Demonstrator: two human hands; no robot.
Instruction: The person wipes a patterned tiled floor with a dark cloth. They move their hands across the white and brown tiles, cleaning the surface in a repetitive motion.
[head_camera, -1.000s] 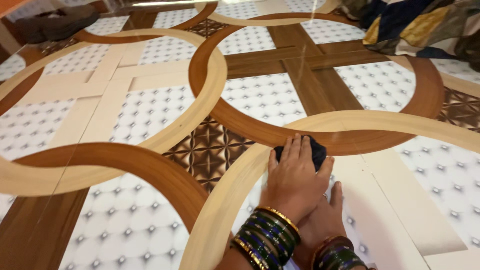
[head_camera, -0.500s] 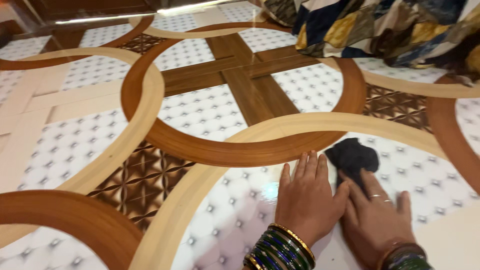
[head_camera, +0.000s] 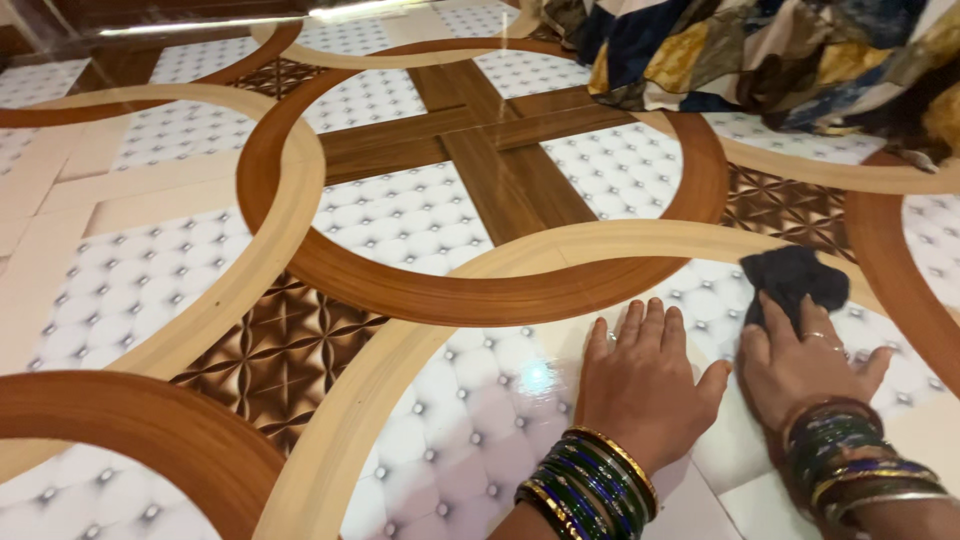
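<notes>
- Left hand (head_camera: 648, 385): bare, with a thick stack of dark green and blue bangles edged in gold (head_camera: 590, 485) at the wrist.
- Right hand (head_camera: 805, 360): a thin ring (head_camera: 818, 337) on one finger, green, gold-trimmed and silvery bangles (head_camera: 850, 460) at the wrist.

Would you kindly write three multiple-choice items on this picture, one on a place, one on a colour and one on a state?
1. Where does the dark cloth lie?
A. Under the fingers of the right hand
B. Under the left hand
C. On the patchwork fabric

2. What colour is the cloth?
A. White
B. Dark navy, near black
C. Yellow

3. How does the left hand rest?
A. Clenched in a fist
B. Lifted off the surface
C. Flat, palm down, fingers spread on the glossy patterned surface

Answers:
1 A: the right fingers press on the cloth's near edge.
2 B: it looks very dark against the white quilted panel.
3 C: the palm lies flat, holding nothing.
</notes>
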